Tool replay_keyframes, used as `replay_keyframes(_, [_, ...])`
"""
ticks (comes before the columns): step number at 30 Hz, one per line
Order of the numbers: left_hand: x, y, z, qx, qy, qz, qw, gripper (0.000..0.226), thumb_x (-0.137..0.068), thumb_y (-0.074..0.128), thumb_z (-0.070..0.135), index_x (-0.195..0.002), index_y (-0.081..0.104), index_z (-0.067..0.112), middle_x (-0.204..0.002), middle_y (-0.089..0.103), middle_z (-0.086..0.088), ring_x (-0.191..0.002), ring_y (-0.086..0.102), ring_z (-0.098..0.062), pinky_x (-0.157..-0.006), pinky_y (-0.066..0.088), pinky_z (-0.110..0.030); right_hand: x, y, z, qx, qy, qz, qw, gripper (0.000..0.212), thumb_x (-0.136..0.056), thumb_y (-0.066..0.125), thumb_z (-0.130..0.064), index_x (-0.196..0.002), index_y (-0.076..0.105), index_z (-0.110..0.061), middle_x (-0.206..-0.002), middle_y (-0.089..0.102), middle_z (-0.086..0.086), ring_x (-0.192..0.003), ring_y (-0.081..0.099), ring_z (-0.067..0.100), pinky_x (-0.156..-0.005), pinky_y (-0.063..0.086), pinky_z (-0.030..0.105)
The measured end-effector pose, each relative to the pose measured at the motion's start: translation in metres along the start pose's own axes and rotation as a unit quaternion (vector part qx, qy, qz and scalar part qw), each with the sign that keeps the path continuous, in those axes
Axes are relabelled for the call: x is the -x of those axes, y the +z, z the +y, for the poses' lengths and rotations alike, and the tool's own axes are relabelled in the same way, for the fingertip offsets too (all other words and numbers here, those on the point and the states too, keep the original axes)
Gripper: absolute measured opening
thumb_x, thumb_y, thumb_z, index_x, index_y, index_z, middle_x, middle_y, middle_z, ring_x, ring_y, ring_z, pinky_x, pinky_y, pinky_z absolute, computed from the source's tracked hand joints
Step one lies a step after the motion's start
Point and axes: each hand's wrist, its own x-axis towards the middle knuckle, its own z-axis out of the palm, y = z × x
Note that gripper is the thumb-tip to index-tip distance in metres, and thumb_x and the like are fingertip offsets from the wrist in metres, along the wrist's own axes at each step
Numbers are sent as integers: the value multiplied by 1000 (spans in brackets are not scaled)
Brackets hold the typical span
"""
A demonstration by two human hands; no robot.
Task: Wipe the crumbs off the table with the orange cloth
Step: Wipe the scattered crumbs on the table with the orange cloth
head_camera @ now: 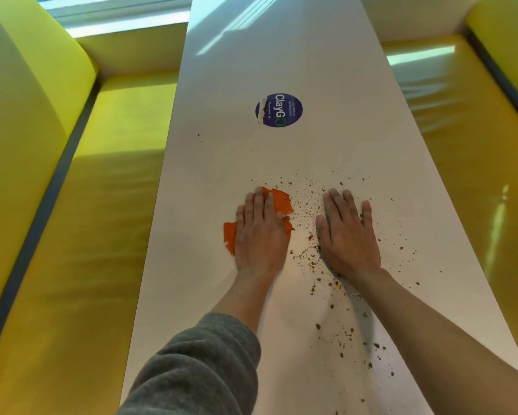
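An orange cloth lies flat on the long white table, mostly covered by my left hand, which presses on it palm down with fingers together. Orange edges show past the fingertips and beside the thumb. My right hand rests flat on the bare table a little to the right, palm down, holding nothing. Brown crumbs are scattered between the two hands, around the right hand, and along the table toward the near edge on the right.
A round dark-blue sticker with a torn left edge is stuck to the table beyond the hands. Yellow bench seats run along the left side and the right side of the narrow table.
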Motion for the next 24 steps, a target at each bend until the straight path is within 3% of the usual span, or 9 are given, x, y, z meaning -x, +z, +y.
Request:
replay_keyframes(6, [27,1,20,42,50,-17,998,51,-112,23,31,-160,21,17,-170,11,-3,-158,5,-18,-129,10,-42,-1,-6,-2,-8,-4,-14,1000,58,-104,7,-43,-156,9,-16,-164,6,-1,-149,-11,12,-120,-5,49])
replay_keyframes(10, [35,-11,24,117,82,-25,989,52,-106,44,14,-157,33,19,-165,31,-2,-154,25,-17,-126,22,-40,-1,-13,-5,-34,-1,-16,999,58,-104,9,-43,-155,11,-17,-164,8,-1,-149,-9,13,-120,-4,50])
replay_keyframes(15, [10,-38,6,216,14,42,975,47,-103,52,10,-149,48,17,-144,58,-6,-131,55,-23,-109,47,-41,-7,-21,-10,-26,-8,-10,1000,56,-105,9,-41,-155,12,-17,-164,7,-1,-149,-9,14,-120,-4,50])
replay_keyframes(20, [-44,-57,-45,186,-26,105,977,43,-101,50,11,-143,53,19,-137,62,-6,-117,60,-32,-96,51,-51,-36,-23,-25,-23,-14,-19,999,58,-103,8,-42,-155,12,-16,-164,6,0,-150,-8,16,-120,-4,50])
replay_keyframes(24, [-72,-67,-85,181,-66,152,969,34,-99,49,6,-131,57,16,-137,60,-7,-113,58,-34,-91,50,-50,-52,-24,-30,-16,-8,-22,1000,57,-104,11,-39,-155,12,-15,-164,6,0,-150,-6,17,-120,-2,51])
